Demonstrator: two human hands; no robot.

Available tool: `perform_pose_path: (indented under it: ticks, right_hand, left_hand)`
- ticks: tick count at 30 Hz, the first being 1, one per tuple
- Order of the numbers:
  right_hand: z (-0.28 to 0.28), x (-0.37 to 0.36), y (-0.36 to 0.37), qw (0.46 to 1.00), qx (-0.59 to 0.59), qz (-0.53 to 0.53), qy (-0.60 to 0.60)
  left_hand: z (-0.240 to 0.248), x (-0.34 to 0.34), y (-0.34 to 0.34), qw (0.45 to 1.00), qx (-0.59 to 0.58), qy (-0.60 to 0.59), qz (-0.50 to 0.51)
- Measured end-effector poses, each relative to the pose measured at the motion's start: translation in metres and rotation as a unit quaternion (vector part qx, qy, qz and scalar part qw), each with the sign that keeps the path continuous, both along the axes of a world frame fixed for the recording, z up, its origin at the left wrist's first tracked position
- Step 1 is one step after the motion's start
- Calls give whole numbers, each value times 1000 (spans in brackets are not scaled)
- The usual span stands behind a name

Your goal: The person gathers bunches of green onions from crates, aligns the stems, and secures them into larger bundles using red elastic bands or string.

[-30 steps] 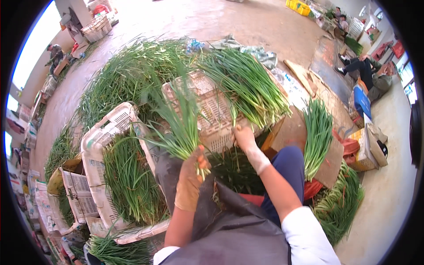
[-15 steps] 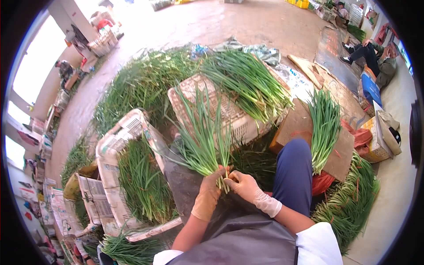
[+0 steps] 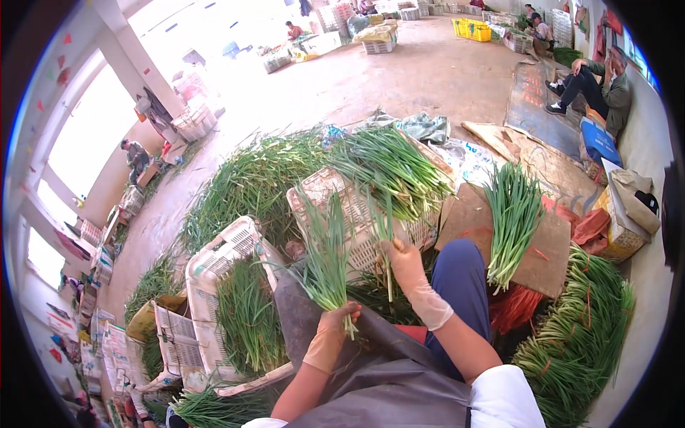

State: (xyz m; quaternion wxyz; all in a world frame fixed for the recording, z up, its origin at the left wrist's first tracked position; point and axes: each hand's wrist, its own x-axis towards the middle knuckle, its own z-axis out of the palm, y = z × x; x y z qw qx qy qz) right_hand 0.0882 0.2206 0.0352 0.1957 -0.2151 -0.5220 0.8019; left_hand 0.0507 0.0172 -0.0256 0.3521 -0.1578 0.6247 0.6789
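My left hand [image 3: 330, 334], in a thin translucent glove, grips a bunch of garlic chives [image 3: 327, 267] by its pale stem ends above my dark apron [image 3: 385, 378]. The leaves fan upward and away from me. To the right and higher up, my gloved right hand [image 3: 408, 267] pinches a few separate stalks [image 3: 383, 228], apart from the bunch. Beyond them, a thick pile of chives [image 3: 396, 167] lies across an upturned white plastic crate [image 3: 321, 196]. A neat bundle [image 3: 512, 221] rests on a cardboard piece [image 3: 546, 264] by my right knee.
A white crate [image 3: 203, 267] with loose greens [image 3: 250, 314] stands at left. Tied bundles [image 3: 571, 342] are stacked at lower right. A heap of cut leaves [image 3: 250, 182] lies ahead. Someone [image 3: 606, 89] sits against the right wall near a blue bag [image 3: 599, 143].
My right hand has parted from the left, moving up and away with a few stalks. The left hand has lowered slightly with the bunch. The view has tilted up.
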Motion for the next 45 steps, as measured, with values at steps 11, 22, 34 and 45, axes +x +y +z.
perform_pose_path:
  ticks: [11, 22, 34, 45]
  right_hand:
    - [-20, -8, -10, 949, 312, 4, -54]
    - [-28, -46, 21, 900, 392, -149, 114]
    - [2, -28, -48, 969, 100, 221, -54]
    - [-4, -39, -6, 945, 126, 291, -80]
  left_hand:
    - [34, 7, 35, 985, 166, -43, 15]
    - [36, -12, 14, 959, 257, -51, 110]
    - [37, -14, 8, 960, 248, 70, 107]
    - [38, -45, 31, 965, 226, 1, 133]
